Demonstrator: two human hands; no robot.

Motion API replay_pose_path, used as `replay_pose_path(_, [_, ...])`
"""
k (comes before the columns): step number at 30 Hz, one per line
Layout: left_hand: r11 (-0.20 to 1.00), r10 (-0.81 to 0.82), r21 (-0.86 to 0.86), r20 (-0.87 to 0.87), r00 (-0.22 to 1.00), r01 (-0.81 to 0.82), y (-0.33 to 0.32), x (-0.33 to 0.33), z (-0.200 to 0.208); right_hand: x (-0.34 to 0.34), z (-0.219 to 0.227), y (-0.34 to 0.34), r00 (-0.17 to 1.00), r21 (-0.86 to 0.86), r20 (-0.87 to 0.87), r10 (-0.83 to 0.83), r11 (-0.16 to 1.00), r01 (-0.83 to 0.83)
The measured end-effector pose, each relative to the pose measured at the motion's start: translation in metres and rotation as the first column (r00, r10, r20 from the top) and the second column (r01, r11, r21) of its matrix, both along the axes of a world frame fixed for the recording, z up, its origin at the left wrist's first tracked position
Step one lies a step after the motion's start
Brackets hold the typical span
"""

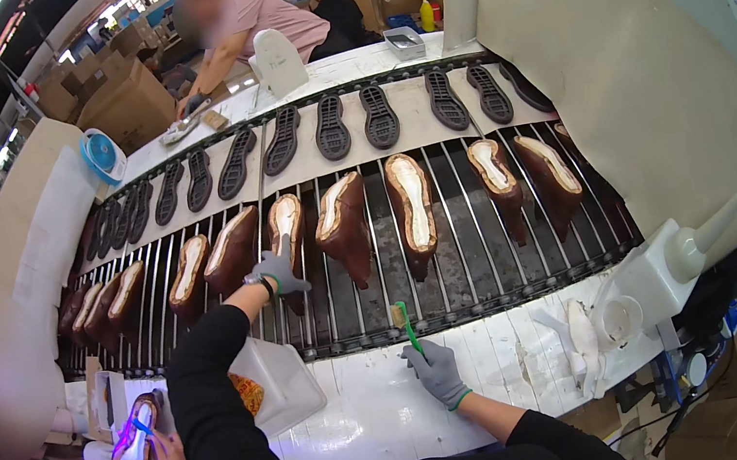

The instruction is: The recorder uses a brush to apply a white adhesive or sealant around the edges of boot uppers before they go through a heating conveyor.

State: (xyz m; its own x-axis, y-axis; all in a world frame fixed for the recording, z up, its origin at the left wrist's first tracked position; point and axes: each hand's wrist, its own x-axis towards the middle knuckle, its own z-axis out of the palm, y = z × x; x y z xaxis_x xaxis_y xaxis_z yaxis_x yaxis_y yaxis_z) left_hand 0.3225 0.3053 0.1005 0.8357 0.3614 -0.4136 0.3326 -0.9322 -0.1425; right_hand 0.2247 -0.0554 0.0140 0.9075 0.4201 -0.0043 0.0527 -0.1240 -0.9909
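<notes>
Brown shoe uppers lie sole-side up, with pale bottoms, on the conveyor's metal bars. My left hand (pixel 279 271), in a grey glove, grips one shoe upper (pixel 285 213) near its lower end, a finger stretched along its pale bottom. My right hand (pixel 436 374), also gloved, is closed round the green handle of a toothbrush-like brush (pixel 408 326). Its bristle head points up, just short of the conveyor's near edge and apart from the shoes. Another shoe upper (pixel 413 207) lies beyond the brush, and one more (pixel 343 225) is right of my left hand.
Black shoe soles (pixel 332 128) line the far belt strip. A white squeeze bottle (pixel 671 265) and a clear cup (pixel 621 318) stand right on the white ledge (pixel 373 421); a white tub (pixel 282 383) is left. One person holds a shoe (pixel 135 443) at lower left; another leans over the far side.
</notes>
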Motion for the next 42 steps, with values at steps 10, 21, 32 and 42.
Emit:
replay_pose_path(10, [0.995, 0.103, -0.042, 0.232, 0.967, -0.096, 0.019, 0.007, 0.016, 0.005, -0.003, -0.007, 0.997, 0.055, 0.016, 0.069, 0.996, -0.070])
replay_pose_path(21, [0.969, 0.208, -0.245, 0.783, 0.586, -0.017, -0.054, -0.066, 0.210, 0.016, -0.001, -0.010, 0.966, 0.180, -0.200, 0.162, 0.976, -0.126])
replay_pose_path(32, [0.884, 0.260, -0.372, 0.894, 0.366, 0.282, -0.252, -0.240, 0.153, 0.017, 0.053, -0.160, 0.970, 0.177, -0.176, -0.169, 0.964, 0.200])
replay_pose_path(42, [0.722, -0.320, -0.146, 0.796, 0.513, 0.677, -0.415, -0.219, -0.031, -0.010, 0.104, -0.366, 0.843, -0.209, 0.178, -0.508, 0.817, 0.537])
